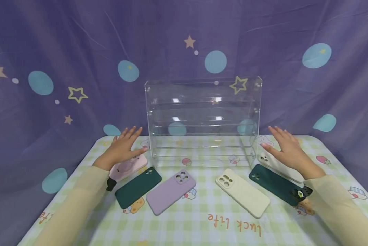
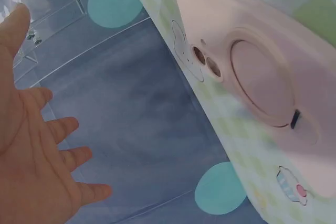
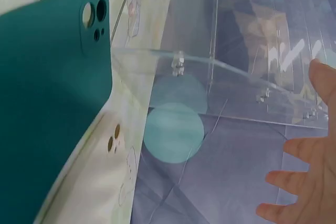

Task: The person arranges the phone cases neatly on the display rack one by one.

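Observation:
My left hand (image 1: 120,147) is spread over the pink phone case (image 1: 129,167), which has a round ring on its back in the left wrist view. On the other side my right hand (image 1: 290,150), fingers extended, hovers over a white phone case (image 1: 279,166). Neither hand holds anything. Between them stands a clear acrylic tiered rack (image 1: 202,118). Closer to me on the left lie a dark green phone case (image 1: 138,188) and a purple phone case (image 1: 171,193). A cream phone case (image 1: 242,193) and another dark green phone case (image 1: 274,184) lie on the right.
A green checked cloth with cartoon prints covers the table (image 1: 199,205). Behind the rack hangs a purple curtain (image 1: 178,27) with stars and blue dots. Dark wrist straps show below both hands, the right one overlapping the green case in the head view.

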{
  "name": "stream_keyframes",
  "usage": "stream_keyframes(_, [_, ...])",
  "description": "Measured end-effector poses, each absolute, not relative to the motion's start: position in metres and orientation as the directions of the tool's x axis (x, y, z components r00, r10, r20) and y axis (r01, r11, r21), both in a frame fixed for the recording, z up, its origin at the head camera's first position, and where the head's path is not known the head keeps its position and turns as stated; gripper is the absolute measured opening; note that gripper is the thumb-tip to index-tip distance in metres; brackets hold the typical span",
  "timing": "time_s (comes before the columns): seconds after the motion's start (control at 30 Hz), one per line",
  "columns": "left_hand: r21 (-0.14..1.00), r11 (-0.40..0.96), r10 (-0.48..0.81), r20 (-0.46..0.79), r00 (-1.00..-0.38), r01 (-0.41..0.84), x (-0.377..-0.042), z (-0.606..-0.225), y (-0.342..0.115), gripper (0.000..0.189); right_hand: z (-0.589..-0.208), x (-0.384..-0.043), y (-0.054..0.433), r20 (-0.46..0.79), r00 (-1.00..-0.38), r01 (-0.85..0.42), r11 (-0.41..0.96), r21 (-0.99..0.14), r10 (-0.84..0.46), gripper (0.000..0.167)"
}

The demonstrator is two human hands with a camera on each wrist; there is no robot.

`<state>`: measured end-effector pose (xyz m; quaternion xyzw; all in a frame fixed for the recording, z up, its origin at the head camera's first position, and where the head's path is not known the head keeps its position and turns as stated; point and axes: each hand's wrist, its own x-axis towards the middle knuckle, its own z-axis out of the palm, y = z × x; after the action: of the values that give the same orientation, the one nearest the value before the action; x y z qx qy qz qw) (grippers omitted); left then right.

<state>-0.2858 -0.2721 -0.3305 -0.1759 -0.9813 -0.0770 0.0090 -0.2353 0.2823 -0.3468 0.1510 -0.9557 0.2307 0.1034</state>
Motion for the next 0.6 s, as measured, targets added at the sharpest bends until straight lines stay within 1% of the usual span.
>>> stream_keyframes(0.1, [0.187,0.917,0.351,0.047,-0.935,0.354,-0.284,-0.333,-0.275,0.088,-0.348,-0.236,0.278,0.259,-0.934,-0.339,0.836,-0.431,-0.246,0.077])
stream_keyframes(0.17, [0.236,0.898,0.369,0.052,-0.928,0.371,-0.282,-0.337,-0.277,0.087,-0.349,-0.236,0.275,0.253,-0.935,-0.341,0.824,-0.452,-0.247,0.077])
stream_keyframes(0.37, [0.462,0.784,0.442,0.054,-0.895,0.415,-0.280,-0.352,-0.287,0.084,-0.353,-0.235,0.262,0.251,-0.950,-0.295,0.793,-0.533,-0.184,0.073])
stream_keyframes(0.43, [0.527,0.749,0.447,0.047,-0.893,0.402,-0.279,-0.357,-0.291,0.085,-0.356,-0.235,0.258,0.275,-0.949,-0.288,0.786,-0.546,-0.156,0.070])
stream_keyframes(0.6, [0.633,0.702,0.409,0.018,-0.913,0.327,-0.278,-0.366,-0.300,0.085,-0.364,-0.237,0.253,0.351,-0.932,-0.287,0.781,-0.555,-0.092,0.063])
